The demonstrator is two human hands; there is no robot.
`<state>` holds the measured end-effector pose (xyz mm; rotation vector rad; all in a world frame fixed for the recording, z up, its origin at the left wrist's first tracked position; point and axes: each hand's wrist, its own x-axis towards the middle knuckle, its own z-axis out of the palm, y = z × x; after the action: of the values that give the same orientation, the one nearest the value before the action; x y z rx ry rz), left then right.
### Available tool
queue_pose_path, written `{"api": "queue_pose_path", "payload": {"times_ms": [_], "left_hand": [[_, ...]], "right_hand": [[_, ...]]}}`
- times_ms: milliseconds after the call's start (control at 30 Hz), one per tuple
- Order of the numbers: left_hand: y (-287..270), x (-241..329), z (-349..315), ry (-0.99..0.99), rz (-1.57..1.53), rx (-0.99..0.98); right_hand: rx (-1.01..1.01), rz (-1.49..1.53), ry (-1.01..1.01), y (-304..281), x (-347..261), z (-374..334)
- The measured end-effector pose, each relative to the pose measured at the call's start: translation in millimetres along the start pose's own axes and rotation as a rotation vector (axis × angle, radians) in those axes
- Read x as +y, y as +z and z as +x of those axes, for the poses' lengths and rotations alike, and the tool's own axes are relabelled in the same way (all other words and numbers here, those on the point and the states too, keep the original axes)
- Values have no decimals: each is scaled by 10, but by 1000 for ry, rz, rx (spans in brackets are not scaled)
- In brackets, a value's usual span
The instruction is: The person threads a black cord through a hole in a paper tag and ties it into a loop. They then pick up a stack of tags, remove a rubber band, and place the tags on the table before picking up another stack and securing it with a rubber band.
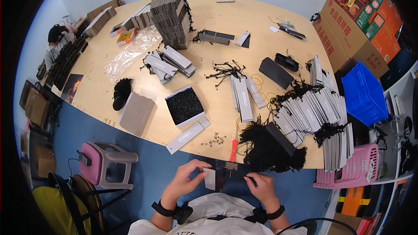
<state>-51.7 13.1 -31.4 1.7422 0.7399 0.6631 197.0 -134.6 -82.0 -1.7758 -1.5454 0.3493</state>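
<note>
so i'm looking down at the big round wooden table (209, 30), which takes up most of the view and is covered in tag stock. off to the right there's a blue plastic crate (363, 93) with cardboard boxes (348, 35) behind it, and a pink basket (352, 169) tipped against the table edge lower down. left of me on the blue floor sits a pink stool (106, 161). on the table itself, a tall stack of grey tags (170, 17) stands at the far side, a fanned heap of white hang tags (309, 113) spreads along the right, and a fuzzy pile of black strings (265, 148) sits at the near edge, right above my hands. there's also a shallow open box of black pins (185, 105) near the middle, a red-handled tool (234, 148) by the edge, and a few loose safety pins (217, 139). my left hand (187, 178) is pinching a small grey tag (210, 178), held in the air over my lap, just below the table edge. my right hand (261, 185) is closed on a thin black string (251, 179), close beside the tag.
</note>
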Motion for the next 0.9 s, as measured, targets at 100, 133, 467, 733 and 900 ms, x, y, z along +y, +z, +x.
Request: {"api": "queue_pose_path", "payload": {"times_ms": [100,133,467,733,900], "left_hand": [[91,-41,-5,-20,-9,-97],[125,-24,7,-27,-23,-118],[463,-32,46,-67,3,-196],[549,-44,93,-29,46,-95],[611,-71,104,36,170,-10]], "right_hand": [[3,-37,-11,35,-5,8],[4,-38,-11,45,-6,18],[-71,-162,-73,131,-4,49],[-50,-150,-106,86,-54,86],[94,-95,-236,-131,-188,201]]}}
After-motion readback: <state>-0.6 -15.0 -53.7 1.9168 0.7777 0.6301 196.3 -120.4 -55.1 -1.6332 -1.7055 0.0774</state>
